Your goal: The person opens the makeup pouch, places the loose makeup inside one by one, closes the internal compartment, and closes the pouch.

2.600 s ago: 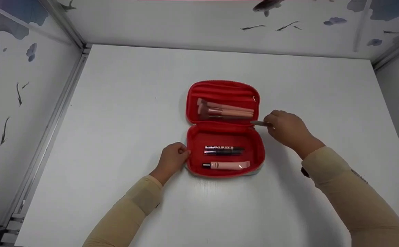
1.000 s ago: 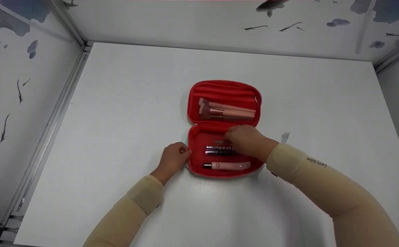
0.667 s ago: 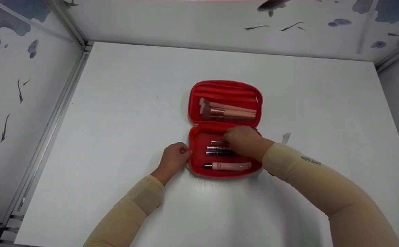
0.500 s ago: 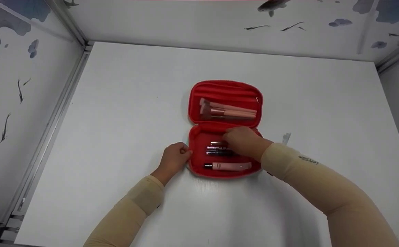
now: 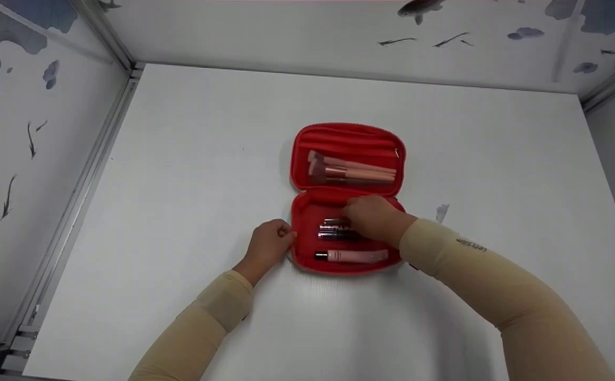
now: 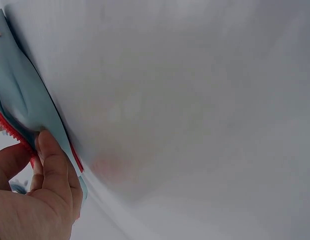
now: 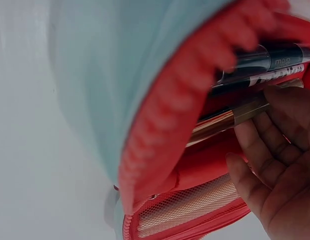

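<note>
A red-lined makeup bag [image 5: 307, 211] lies unzipped and spread flat; its outside is light blue. My left hand [image 5: 269, 241] pinches its left rim, thumb and fingers on the zipper edge [image 6: 17, 135] in the left wrist view. Inside the lower half, my right hand [image 5: 373, 214] holds a slim cosmetic tube with a shiny gold end [image 7: 215, 125] between thumb and fingers. Two dark cosmetic pens [image 5: 334, 235] lie alongside it, partly covered by that hand. Nearer me in the same half rests a pink squeeze tube [image 5: 355, 256] with a black cap.
Several pink makeup brushes [image 5: 360, 172] sit behind the mesh of the upper half. A small pale grey patch [image 5: 442, 212] shows on the white table [image 5: 207, 132] right of the bag. Printed panels [image 5: 286, 37] border the table's back and sides.
My right hand has come from beside the bag's hinge into the lower half, bringing the slim tube down beside the pens, then shifted slightly. My left hand stays on the rim.
</note>
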The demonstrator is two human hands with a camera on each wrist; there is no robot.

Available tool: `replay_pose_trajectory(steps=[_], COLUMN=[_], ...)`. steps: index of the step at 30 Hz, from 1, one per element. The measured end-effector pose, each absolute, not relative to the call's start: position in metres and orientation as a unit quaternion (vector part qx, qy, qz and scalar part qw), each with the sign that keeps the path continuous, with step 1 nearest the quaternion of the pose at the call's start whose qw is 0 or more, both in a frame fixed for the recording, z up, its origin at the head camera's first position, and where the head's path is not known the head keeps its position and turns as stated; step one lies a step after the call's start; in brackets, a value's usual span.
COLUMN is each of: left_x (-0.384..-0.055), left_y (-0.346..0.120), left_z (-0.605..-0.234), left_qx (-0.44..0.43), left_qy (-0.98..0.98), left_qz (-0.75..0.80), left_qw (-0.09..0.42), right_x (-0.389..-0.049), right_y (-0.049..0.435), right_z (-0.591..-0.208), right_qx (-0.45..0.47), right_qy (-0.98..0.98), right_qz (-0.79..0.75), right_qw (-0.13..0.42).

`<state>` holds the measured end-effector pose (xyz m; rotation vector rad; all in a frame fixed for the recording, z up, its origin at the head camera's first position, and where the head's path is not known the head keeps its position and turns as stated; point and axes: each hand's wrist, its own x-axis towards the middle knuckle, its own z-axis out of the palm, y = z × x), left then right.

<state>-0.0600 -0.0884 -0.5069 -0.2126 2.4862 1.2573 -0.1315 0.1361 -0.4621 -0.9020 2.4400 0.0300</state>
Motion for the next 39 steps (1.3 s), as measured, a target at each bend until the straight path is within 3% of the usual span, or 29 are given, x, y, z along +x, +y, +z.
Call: replay_pose_trajectory(steps=[15,30,39], left_x=[-0.060,-0.059,-0.061], left_y=[-0.088,-0.088,-0.088], left_z=[-0.508,-0.504,-0.499], left_qx=[-0.074,-0.072,-0.082], left_qy=[0.880,0.875,0.866], left_qz=[0.438,0.450,0.454], left_qw=[0.169,0.165,0.190], right_x=[-0.131,-0.131,-0.128], right_y=[0.133,0.138,0.153], right_z=[-0.462,-0.461,-0.448], right_qx=[-0.315,-0.319,-0.314], right_qy=[0.903,0.907,0.917], right_qz=[0.008,-0.006,-0.066], right_qw=[0.291,0.273,0.237])
